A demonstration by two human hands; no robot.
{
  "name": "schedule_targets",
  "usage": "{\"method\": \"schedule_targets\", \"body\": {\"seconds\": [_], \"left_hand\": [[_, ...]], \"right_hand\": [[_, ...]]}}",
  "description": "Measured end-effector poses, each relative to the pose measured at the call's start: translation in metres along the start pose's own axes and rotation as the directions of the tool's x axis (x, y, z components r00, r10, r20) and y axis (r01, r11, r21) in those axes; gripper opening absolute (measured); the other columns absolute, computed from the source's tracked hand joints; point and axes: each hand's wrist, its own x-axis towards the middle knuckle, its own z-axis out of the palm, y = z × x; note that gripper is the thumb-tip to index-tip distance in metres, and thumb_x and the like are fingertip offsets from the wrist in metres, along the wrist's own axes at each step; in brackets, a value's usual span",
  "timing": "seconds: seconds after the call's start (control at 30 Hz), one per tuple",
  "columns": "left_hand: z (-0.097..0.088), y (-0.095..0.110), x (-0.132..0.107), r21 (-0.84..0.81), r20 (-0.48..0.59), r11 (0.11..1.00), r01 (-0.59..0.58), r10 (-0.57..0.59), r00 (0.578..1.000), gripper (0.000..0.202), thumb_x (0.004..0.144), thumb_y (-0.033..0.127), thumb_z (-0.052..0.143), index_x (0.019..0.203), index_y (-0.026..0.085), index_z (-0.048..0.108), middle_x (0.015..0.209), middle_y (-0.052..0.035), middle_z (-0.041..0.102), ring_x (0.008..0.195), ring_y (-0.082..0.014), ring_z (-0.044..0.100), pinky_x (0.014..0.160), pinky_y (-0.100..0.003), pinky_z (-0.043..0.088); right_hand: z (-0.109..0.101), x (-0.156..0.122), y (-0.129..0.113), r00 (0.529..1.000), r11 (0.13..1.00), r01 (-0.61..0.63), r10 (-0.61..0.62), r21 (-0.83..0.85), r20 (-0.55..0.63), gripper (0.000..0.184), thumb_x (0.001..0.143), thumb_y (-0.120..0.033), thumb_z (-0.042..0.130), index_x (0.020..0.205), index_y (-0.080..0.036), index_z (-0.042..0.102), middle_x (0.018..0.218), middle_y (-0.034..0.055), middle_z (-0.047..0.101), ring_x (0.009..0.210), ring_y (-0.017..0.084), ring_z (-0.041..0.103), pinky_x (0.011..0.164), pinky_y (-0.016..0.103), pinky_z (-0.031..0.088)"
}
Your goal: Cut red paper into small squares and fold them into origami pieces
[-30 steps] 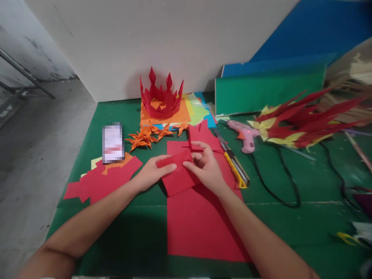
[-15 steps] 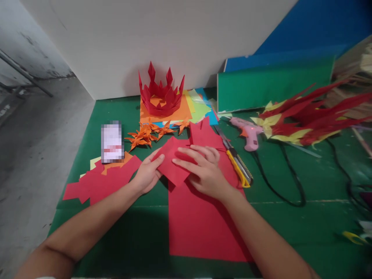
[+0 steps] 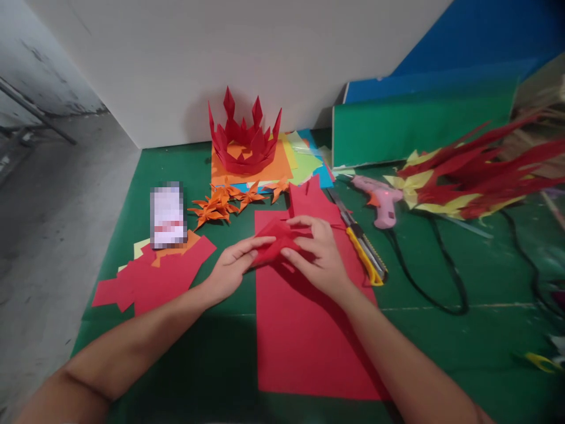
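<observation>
Folded red paper, since half a second ago: the folded red paper (image 3: 272, 237) showed a broad, flat diamond face to the camera then; now it is seen narrower, tipped and creased between the fingers.
Right-hand move: the right hand (image 3: 318, 256) lay with fingers stretched across the paper; its fingers have since bent and drawn back to the right edge.
Paper's look: plain deep red, with slanting creases and darker shaded folds; its exact shape is partly hidden by the fingers.
Paper's place: held up over the upper part of the large red sheet (image 3: 309, 347), between the two hands.
Left hand: the left hand (image 3: 230, 268) is grasping the paper's left end, forefinger laid along the top and thumb beneath, the gap between them narrow.
Right-hand grip: fingers curved and slightly spread, thumb at the near edge, grasping the paper's right side.
Red cut piece: the red cut piece (image 3: 304, 197) lies beyond the right hand, at the sheet's far end.
Cutter: the yellow-handled cutter (image 3: 359, 241) lies to the right of that hand.
Orange flowers: a cluster of orange paper flowers (image 3: 216, 207) lies beyond the left hand, on the green table (image 3: 424, 359).
</observation>
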Motion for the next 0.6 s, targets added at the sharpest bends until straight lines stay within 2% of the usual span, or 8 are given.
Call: {"method": "schedule_targets", "body": {"seconds": [0.07,0.13,0.23,0.3,0.4,0.5,0.6], "left_hand": [[-0.002,0.001,-0.002,0.139,-0.026,0.988,-0.068,0.072,0.997,0.035,0.089,0.046,0.057,0.113,0.026,0.072,0.127,-0.0069,0.066,0.125,-0.0267,0.055,0.108,-0.043,0.042],[-0.003,0.005,-0.003,0.292,-0.039,0.950,-0.111,0.127,0.991,0.039,0.082,0.052,0.065,0.107,0.024,0.075,0.119,-0.0087,0.070,0.121,-0.0276,0.058,0.107,-0.043,0.043],[-0.001,0.009,-0.003,0.455,-0.096,0.882,-0.118,0.180,0.979,0.034,0.069,0.047,0.078,0.091,0.021,0.077,0.102,-0.0090,0.074,0.107,-0.0266,0.065,0.097,-0.039,0.049],[0.002,0.010,-0.002,0.503,-0.134,0.853,-0.141,0.238,0.962,0.026,0.069,0.042,0.079,0.080,0.020,0.074,0.092,-0.0075,0.074,0.098,-0.0238,0.066,0.091,-0.035,0.050],[0.005,0.008,0.000,0.488,-0.182,0.859,-0.152,0.271,0.945,0.019,0.071,0.035,0.076,0.072,0.019,0.067,0.080,-0.0035,0.070,0.080,-0.0170,0.064,0.078,-0.029,0.050],[0.007,0.006,0.002,0.399,-0.222,0.911,-0.103,0.205,0.953,0.020,0.072,0.032,0.076,0.072,0.018,0.061,0.072,0.0008,0.062,0.064,-0.0105,0.055,0.062,-0.023,0.044],[0.007,0.006,0.003,0.287,-0.263,0.953,-0.093,0.172,0.949,0.025,0.068,0.031,0.079,0.073,0.018,0.058,0.067,0.0032,0.057,0.059,-0.0080,0.050,0.057,-0.020,0.041]], "right_hand": [[0.001,0.001,0.000,0.998,0.995,-0.063,0.064,0.074,-0.016,0.030,0.091,-0.036,0.057,0.068,-0.021,0.068,0.114,0.0105,0.063,0.107,0.026,0.058,0.093,0.044,0.044],[0.002,0.001,0.000,0.994,0.982,-0.111,0.113,0.150,-0.002,0.026,0.089,-0.034,0.059,0.067,-0.021,0.065,0.100,0.0085,0.067,0.093,0.023,0.063,0.082,0.038,0.050],[0.002,0.001,-0.001,0.992,0.974,-0.124,0.120,0.190,0.033,0.026,0.085,-0.033,0.064,0.063,-0.020,0.060,0.079,0.0043,0.064,0.072,0.018,0.062,0.065,0.031,0.049],[0.002,0.001,-0.002,0.995,0.979,-0.102,0.097,0.175,0.036,0.029,0.084,-0.032,0.066,0.060,-0.020,0.057,0.074,0.0034,0.061,0.069,0.017,0.060,0.061,0.029,0.046],[0.003,0.000,-0.005,0.995,0.984,-0.082,0.073,0.156,0.062,0.032,0.085,-0.032,0.065,0.058,-0.020,0.054,0.071,0.0024,0.058,0.065,0.015,0.057,0.060,0.028,0.044],[0.004,0.000,-0.008,0.992,0.981,-0.094,0.079,0.168,0.095,0.033,0.086,-0.035,0.064,0.058,-0.020,0.055,0.069,0.0025,0.057,0.065,0.015,0.056,0.061,0.029,0.044],[0.005,-0.001,-0.010,0.979,0.949,-0.202,0.184,0.242,0.092,0.031,0.083,-0.041,0.068,0.063,-0.021,0.055,0.068,0.0018,0.058,0.065,0.016,0.056,0.061,0.029,0.047]]}}
